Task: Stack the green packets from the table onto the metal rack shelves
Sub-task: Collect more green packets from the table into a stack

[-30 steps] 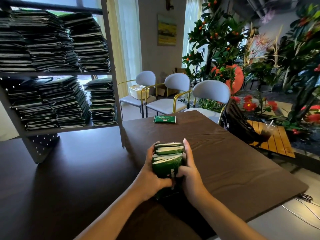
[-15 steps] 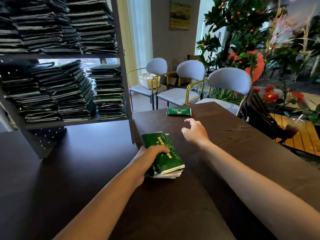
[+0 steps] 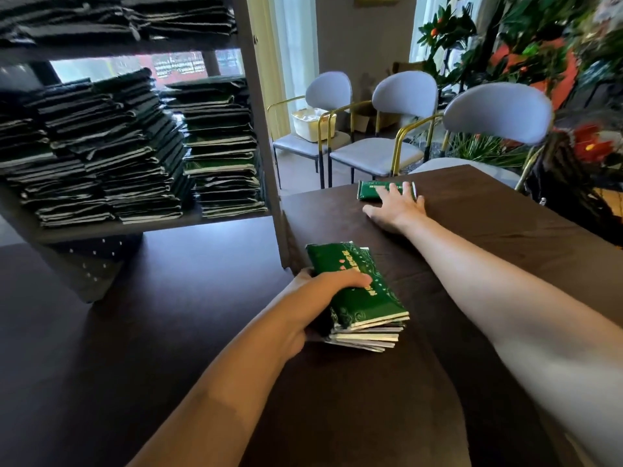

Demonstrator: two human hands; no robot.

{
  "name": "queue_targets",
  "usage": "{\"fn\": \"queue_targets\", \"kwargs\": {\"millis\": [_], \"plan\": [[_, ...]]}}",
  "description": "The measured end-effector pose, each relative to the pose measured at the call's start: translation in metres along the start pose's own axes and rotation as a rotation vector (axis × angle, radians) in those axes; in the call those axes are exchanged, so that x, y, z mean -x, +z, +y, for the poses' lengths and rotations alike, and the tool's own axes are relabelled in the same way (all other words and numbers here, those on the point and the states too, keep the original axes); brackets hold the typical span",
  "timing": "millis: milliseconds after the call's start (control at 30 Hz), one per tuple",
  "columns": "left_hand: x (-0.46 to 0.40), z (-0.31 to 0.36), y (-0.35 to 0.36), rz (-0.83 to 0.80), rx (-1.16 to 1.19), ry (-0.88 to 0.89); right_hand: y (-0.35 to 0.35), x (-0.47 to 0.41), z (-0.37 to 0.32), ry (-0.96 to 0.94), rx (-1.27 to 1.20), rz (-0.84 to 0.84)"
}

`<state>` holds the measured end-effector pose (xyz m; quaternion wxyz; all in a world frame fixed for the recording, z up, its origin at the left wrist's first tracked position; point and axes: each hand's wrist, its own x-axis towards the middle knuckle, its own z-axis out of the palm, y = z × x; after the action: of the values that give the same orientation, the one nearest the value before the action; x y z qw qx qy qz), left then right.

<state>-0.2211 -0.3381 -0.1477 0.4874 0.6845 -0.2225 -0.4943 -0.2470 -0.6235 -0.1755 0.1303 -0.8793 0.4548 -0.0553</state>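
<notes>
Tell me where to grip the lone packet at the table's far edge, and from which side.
The lone packet lies flat, long side across the view. The right hand already rests straight fingers on it from above. Probably drag it nearer, then pinch the near long edge, thumb under, fingers on top.

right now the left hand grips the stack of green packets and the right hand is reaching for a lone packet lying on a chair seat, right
Not quite. The left hand does grip the stack of green packets, but the lone packet under the right hand lies on the brown table, near its far edge, not on a chair seat. The head view shows this.
</notes>
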Motion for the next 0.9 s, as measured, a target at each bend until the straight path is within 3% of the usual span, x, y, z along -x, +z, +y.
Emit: {"fn": "queue_targets", "kwargs": {"millis": [333,500,633,767,900], "plan": [[0.008,-0.006,0.006,0.006,0.061,0.034,0.002,0.087,0.002,-0.011,0.148,0.054],[0.024,-0.013,0.008,0.038,0.089,0.054,-0.005,0.18,0.005,-0.069,0.157,0.147],[0.048,-0.025,0.008,0.056,0.058,0.069,0.001,0.255,0.006,-0.159,0.245,0.326],[0.077,-0.037,0.005,0.055,0.026,0.057,0.005,0.305,0.0,-0.212,0.19,0.443],[0.094,-0.047,-0.002,0.069,0.035,0.049,-0.004,0.333,-0.018,-0.134,-0.071,0.487]]}}
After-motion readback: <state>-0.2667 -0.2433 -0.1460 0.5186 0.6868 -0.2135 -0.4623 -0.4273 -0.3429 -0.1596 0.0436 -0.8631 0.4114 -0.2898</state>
